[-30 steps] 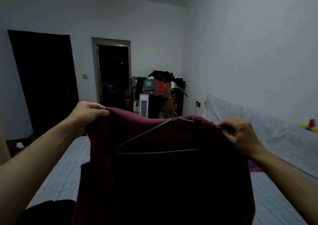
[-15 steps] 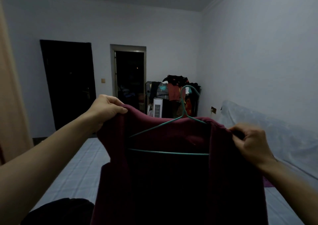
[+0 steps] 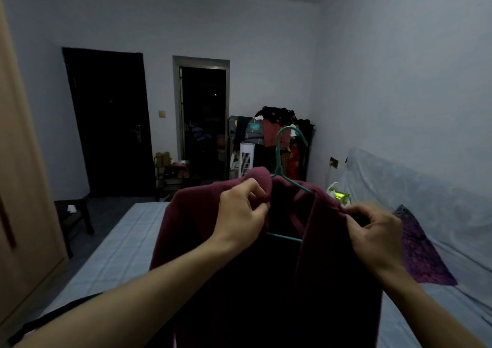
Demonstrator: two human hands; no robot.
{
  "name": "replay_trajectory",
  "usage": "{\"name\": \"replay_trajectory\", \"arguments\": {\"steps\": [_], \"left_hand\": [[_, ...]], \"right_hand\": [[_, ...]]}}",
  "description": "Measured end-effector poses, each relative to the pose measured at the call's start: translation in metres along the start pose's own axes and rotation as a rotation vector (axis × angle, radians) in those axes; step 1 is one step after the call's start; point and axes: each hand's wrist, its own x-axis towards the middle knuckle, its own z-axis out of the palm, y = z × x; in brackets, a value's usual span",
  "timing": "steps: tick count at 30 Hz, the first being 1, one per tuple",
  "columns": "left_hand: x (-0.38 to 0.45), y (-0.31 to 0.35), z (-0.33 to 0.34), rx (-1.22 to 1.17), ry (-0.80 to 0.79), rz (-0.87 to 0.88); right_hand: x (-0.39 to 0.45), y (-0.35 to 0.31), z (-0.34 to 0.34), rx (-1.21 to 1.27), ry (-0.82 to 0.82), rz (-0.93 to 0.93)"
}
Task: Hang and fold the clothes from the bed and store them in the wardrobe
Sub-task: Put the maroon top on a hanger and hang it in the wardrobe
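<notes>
My only view comes from the head-worn camera, facing forward and slightly down along the pale blue checked bed [image 3: 111,246] toward the dark wooden door [image 3: 109,123] beyond its far end. The bed's near end lies close below.

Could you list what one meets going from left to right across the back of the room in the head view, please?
Wardrobe panel → dark stool → black door → open doorway → white tower fan → rack piled with clothes → wall socket.
</notes>
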Motion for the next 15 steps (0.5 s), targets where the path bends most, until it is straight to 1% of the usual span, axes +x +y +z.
{"name": "replay_trajectory", "arguments": {"steps": [2, 5, 8, 9, 11, 12, 13, 14, 15], "left_hand": [[-0.005, -0.002, 0.0, 0.057, -0.029, 0.08], [0.002, -0.005, -0.01, 0.12, -0.057, 0.132], [0.008, -0.007, -0.025, 0.192, -0.149, 0.222], [0.009, -0.007, -0.033, 0.238, -0.138, 0.293], [0.021, -0.017, -0.056, 0.418, 0.008, 0.426], [0.031, -0.027, -0.07, 0.535, 0.08, 0.421], [0.042, -0.037, -0.084, 0.632, 0.098, 0.345], [0.05, -0.048, -0.096, 0.68, 0.047, 0.226], [0.054, -0.058, -0.105, 0.665, -0.041, 0.12]], "right_hand": [[-0.002, 0.002, -0.004, 0.045, 0.027, 0.019], [-0.005, -0.002, -0.006, 0.093, 0.048, 0.008], [-0.003, -0.007, -0.005, 0.123, 0.06, 0.0], [-0.002, -0.007, -0.005, 0.137, 0.063, 0.005], [-0.001, -0.008, -0.006, 0.156, 0.071, 0.01], [0.0, -0.008, -0.007, 0.16, 0.078, 0.014], [0.001, -0.008, -0.008, 0.166, 0.086, 0.023], [0.002, -0.008, -0.008, 0.172, 0.091, 0.031], [0.003, -0.008, -0.009, 0.176, 0.09, 0.033]]}}
